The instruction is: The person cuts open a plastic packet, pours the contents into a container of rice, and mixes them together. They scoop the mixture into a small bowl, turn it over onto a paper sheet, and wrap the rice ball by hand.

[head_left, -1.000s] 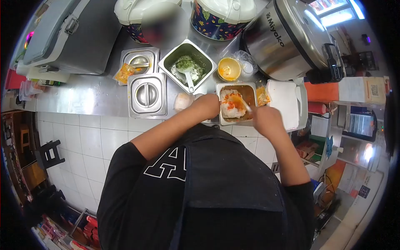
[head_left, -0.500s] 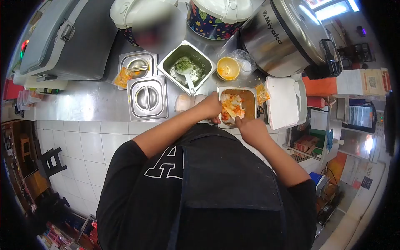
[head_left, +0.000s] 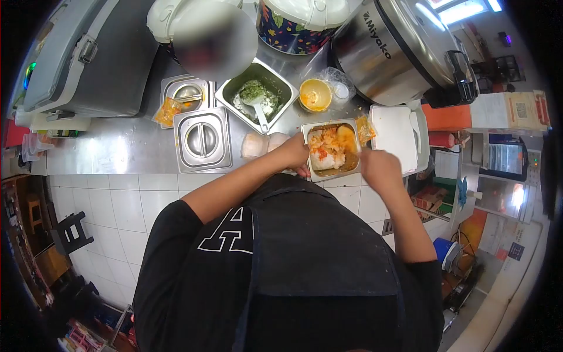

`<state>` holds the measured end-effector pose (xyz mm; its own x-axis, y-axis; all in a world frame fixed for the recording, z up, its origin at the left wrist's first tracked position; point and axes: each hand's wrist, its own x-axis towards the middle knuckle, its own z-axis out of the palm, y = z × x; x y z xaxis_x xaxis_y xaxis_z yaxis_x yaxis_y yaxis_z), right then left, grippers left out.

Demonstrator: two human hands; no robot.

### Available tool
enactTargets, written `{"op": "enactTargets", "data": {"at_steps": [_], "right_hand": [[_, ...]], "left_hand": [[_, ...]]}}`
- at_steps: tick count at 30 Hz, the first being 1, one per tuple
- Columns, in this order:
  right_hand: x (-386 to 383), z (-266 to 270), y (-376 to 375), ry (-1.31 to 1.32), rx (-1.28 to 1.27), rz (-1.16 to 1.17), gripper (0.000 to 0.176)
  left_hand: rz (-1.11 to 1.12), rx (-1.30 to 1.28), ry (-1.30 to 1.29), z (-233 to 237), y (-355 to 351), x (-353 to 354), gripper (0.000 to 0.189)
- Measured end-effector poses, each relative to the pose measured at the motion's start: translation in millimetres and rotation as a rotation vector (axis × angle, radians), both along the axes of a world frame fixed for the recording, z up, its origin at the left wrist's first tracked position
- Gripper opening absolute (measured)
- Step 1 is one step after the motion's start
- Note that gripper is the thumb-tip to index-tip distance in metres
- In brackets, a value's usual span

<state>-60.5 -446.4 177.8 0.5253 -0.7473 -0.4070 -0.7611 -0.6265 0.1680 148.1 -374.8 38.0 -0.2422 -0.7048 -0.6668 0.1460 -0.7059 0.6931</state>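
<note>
Rice and orange sauce are already in the open food tray [head_left: 328,149]; the left hand [head_left: 293,154] grips its left edge, and the right hand [head_left: 380,169] sits clenched beside it.

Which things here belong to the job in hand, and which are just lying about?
In hand: food tray of rice and sauce; left hand gripping its left edge; right hand at its right edge.
Lying about: herb pan; orange sauce cup; lidded steel pan; rice cooker; white foam box.

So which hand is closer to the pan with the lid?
Left. The left hand is just right of the lidded pan, on the food tray's edge; the right hand is beyond that tray.
</note>
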Motion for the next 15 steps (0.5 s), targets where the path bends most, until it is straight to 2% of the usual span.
{"op": "enactTargets", "data": {"at_steps": [1,2,5,9,13,15], "right_hand": [[1.4,5.0,-2.4,0.018,-0.021,-0.062,0.017],[-3.9,-7.0,0.9,0.026,0.002,-0.028,0.019],[-17.5,-65.2,2.4,0.045,0.047,0.097,0.026],[-0.6,0.4,20.1,-0.13,0.122,0.085,0.023],[-14.1,-44.2,33.2,-0.044,0.12,0.141,0.024],[-17.6,-54.0,12.6,-0.007,0.092,0.131,0.024]], "left_hand": [[0.014,-0.004,0.03,-0.3,2.3,-1.7,0.04],[0.025,-0.019,0.06,-2.3,4.4,-5.6,0.041],[0.071,-0.051,0.127,-4.8,2.2,-13.4,0.043],[0.113,-0.025,0.181,1.6,11.3,-10.4,0.044],[0.064,-0.038,0.208,-8.3,10.9,-14.0,0.046],[0.077,-0.024,0.178,1.0,12.4,-15.4,0.046]]}}
